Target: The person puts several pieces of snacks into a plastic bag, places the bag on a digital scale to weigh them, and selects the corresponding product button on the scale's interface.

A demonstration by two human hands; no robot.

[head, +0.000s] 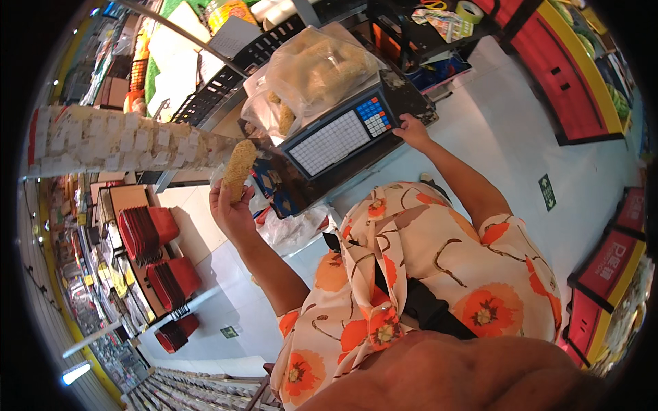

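My left hand (232,208) holds a long, tan, rough-surfaced piece of food (239,169) upright by its lower end, left of the scale. My right hand (413,132) is at the near right corner of an electronic label scale (331,145), its fingers by the edge of the keypad; nothing is seen in it. On the scale's pan lies a clear plastic bag (318,64) holding several similar tan pieces, with some showing at its left side. The scale stands on a dark, worn counter (321,192).
A pillar covered in small labels (118,139) rises at the left. Stacked red shopping baskets (172,282) stand beyond it. Plastic bags (295,228) hang below the counter. A black crate (205,95) lies behind, tape (469,12) at the back right, and a red display stand (563,72) at right.
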